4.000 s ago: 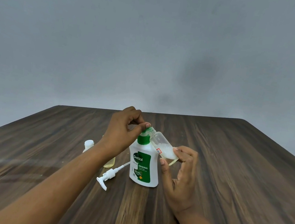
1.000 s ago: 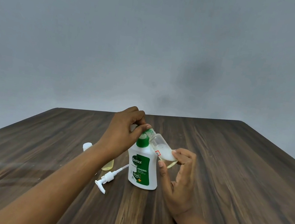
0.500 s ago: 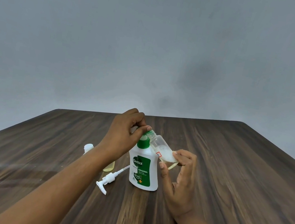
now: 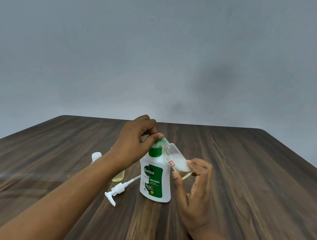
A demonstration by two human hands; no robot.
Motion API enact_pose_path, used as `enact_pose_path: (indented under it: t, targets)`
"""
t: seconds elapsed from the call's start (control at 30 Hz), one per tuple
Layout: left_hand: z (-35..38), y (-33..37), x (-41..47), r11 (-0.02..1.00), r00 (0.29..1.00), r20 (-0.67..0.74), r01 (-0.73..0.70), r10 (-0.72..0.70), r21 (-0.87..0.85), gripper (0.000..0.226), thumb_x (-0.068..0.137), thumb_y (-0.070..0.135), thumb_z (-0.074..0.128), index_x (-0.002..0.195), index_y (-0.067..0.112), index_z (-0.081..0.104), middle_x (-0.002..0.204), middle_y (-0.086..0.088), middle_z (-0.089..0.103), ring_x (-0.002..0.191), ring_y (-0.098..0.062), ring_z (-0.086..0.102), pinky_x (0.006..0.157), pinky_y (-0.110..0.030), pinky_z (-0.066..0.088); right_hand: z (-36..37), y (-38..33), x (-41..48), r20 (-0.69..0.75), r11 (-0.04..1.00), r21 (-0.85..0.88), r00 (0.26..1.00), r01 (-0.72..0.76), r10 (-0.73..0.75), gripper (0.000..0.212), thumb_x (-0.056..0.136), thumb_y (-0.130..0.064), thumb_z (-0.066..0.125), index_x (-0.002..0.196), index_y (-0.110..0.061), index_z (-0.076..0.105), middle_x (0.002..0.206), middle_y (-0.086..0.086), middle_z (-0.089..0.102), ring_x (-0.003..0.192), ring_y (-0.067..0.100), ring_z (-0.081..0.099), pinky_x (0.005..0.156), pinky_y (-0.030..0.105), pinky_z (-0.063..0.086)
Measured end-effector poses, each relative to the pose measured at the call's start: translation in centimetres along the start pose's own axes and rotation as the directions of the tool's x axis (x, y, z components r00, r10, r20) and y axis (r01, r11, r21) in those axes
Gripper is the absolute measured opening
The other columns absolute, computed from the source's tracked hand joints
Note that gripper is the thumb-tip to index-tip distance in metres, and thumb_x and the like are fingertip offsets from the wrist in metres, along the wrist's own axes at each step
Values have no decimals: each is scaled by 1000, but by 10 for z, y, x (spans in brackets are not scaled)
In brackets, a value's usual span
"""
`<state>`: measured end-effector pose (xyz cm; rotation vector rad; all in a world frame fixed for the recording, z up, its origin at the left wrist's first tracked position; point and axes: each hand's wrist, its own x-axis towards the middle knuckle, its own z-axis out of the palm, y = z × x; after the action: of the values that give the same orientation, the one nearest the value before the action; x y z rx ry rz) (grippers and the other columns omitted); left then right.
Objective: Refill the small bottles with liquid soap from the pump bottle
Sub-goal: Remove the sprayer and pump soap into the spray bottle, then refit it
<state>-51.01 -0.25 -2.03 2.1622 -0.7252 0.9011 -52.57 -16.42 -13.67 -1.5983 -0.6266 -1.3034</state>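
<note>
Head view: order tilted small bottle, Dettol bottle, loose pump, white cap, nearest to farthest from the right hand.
1. tilted small bottle: held by the right hand.
2. Dettol bottle: beside its thumb.
3. loose pump: farther left.
4. white cap: farthest left.

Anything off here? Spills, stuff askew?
No spill shows. The white pump head lies loose on the wooden table, left of the white-and-green soap bottle. The small clear plastic bottle is tilted, neck at that bottle's open mouth, foamy liquid pooled at its base; right hand grips the base, left hand the neck.
</note>
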Motion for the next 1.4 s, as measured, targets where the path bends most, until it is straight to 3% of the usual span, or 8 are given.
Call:
enact_pose_path:
  t: [0.17, 0.3, 0.43, 0.53, 0.8, 1.07, 1.23, 1.4]
  targets:
    - [-5, 4, 9, 998, 998, 51, -38, 36, 43, 21, 81, 19, 65, 64, 15, 54, 67, 7, 50, 68, -17, 53, 66, -44, 50, 1, 1, 0, 2, 1000, -5, 1000, -8, 8, 30, 95, -41, 47, 109, -14, 45, 108, 1, 43, 99, 4, 47, 79, 8, 41]
    - [-3, 1, 7, 998, 999, 45, -29, 27, 47, 23, 81, 22, 66, 63, 16, 53, 66, 10, 48, 66, -12, 50, 63, -35, 46, 1, 1, -1, -5, 1000, -2, 1000, -6, 6, 29, 95, -39, 48, 109, -13, 45, 108, 1, 43, 98, 4, 47, 80, 9, 40]
    - [1, -3, 0, 1000, 1000, 7, 8, -8, 5, 22, 79, 28, 60, 63, 14, 52, 68, 3, 51, 65, -13, 50, 62, -37, 45, 1, -1, 0, -6, 1000, 5, 1000, 3, -3, 28, 96, -38, 46, 108, -12, 45, 107, 2, 43, 98, 3, 46, 81, 8, 39]
    - [2, -1, -1, 1000, 1000, 2, 7, -7, 10, 23, 80, 25, 62, 63, 12, 52, 69, 0, 52, 67, -17, 51, 63, -39, 47, 0, -1, 0, -5, 1000, 8, 1000, -3, 3, 29, 96, -39, 46, 109, -13, 45, 108, 1, 42, 98, 3, 46, 80, 8, 39]
    - [-8, 5, 12, 996, 995, 93, -25, 17, 88, 23, 83, 13, 67, 65, 13, 52, 68, 5, 50, 67, -11, 50, 66, -29, 45, 1, 0, 1, -3, 1000, 13, 1000, -4, 4, 30, 96, -39, 47, 109, -12, 45, 108, 1, 43, 99, 2, 46, 80, 7, 39]
    - [-1, -1, 1, 999, 999, 32, -20, 19, 32, 21, 82, 21, 63, 64, 16, 52, 68, 8, 48, 67, -13, 49, 61, -29, 42, 1, -2, 0, -8, 1000, 10, 1000, -4, 5, 31, 97, -41, 44, 109, -12, 44, 108, 3, 42, 98, 4, 46, 80, 6, 39]
    - [-4, 5, 6, 995, 998, 49, -49, 45, 83, 21, 83, 19, 65, 66, 12, 55, 68, 8, 48, 67, -14, 51, 63, -35, 47, 0, -1, 0, -6, 1000, 25, 1000, -7, 7, 30, 96, -40, 46, 109, -13, 45, 108, 2, 42, 99, 3, 46, 80, 7, 39]
    - [-4, 3, 9, 997, 998, 55, -42, 38, 69, 22, 81, 20, 64, 64, 13, 53, 66, 9, 47, 65, -11, 48, 61, -29, 42, 2, 1, 0, -2, 1000, 15, 1000, -6, 6, 30, 96, -39, 47, 109, -13, 45, 108, 2, 43, 97, 6, 48, 80, 8, 40]
